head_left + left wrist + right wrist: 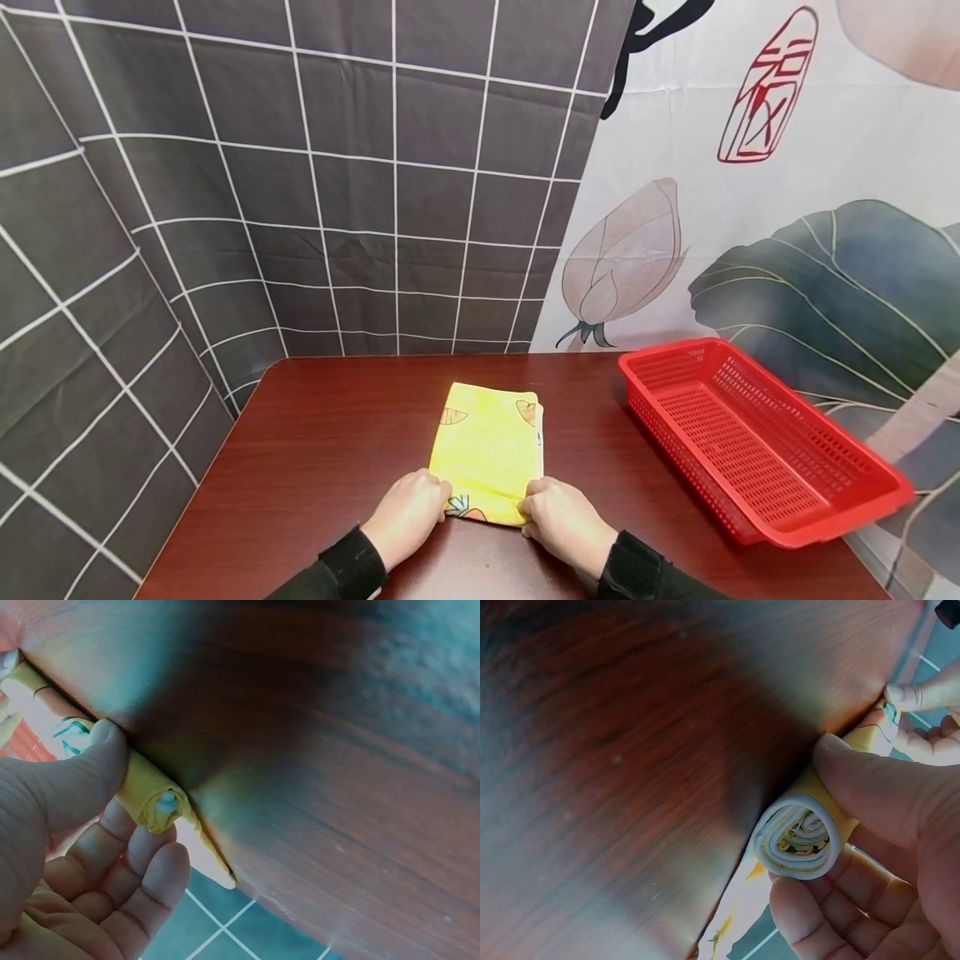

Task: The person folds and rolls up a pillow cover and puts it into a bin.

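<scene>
Both ends pinched: left hand and right hand grip the rolled near edge of the yellow cloth on the table; rolling-up seems in hand, and the next turn likely wants even pressure.

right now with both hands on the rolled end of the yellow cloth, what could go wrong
The yellow cloth may roll crooked: its right coil end looks wider and looser than its left coil end. If the left hand or the right hand lets go, that side could unwind; nothing else seems to hold it.
</scene>
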`<state>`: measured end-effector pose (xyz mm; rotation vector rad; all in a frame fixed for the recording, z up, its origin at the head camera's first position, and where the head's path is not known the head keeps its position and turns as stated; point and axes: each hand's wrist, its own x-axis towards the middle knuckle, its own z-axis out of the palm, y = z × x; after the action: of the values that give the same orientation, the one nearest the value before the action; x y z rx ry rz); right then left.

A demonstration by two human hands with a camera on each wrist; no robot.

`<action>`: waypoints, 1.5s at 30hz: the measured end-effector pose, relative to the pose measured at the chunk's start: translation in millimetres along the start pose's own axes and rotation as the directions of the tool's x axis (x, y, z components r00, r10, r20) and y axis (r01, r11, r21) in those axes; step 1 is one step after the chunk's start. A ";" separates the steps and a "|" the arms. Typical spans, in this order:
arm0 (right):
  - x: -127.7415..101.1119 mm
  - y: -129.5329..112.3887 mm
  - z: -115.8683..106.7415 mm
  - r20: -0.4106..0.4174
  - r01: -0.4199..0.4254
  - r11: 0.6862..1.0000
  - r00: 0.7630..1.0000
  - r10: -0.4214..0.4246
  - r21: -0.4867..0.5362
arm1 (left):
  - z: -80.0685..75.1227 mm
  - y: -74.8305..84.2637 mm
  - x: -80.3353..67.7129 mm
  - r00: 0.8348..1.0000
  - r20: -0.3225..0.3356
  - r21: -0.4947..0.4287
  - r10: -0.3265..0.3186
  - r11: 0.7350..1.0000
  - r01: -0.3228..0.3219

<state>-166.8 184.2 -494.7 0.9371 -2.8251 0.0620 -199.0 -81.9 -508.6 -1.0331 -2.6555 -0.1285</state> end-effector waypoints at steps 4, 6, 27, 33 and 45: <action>-0.7 -0.1 1.3 -0.006 0.006 1.000 1.000 -0.006 -0.009 | -0.1 1.2 -0.7 1.000 0.001 -0.002 -0.003 1.000 0.003; -0.8 0.1 1.7 -0.010 0.007 1.000 1.000 -0.007 -0.012 | -0.5 1.6 -0.6 1.000 0.009 -0.006 -0.006 1.000 0.006; -0.5 1.2 2.6 -0.015 -0.009 1.000 1.000 0.009 0.010 | -0.8 1.7 -0.1 1.000 0.016 -0.032 -0.018 0.999 0.018; -0.7 1.0 3.2 -0.018 -0.004 1.000 1.000 0.004 0.004 | 0.2 2.1 -2.3 1.000 0.002 -0.052 -0.030 0.998 0.030; -0.1 2.1 1.2 -0.014 0.016 1.000 1.000 -0.016 0.010 | -0.2 4.9 -11.3 1.000 -0.006 -0.020 -0.003 1.000 0.003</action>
<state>-168.1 185.9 -495.9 0.9570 -2.8071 0.0805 -187.8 -85.6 -511.8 -1.0332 -2.6553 -0.1592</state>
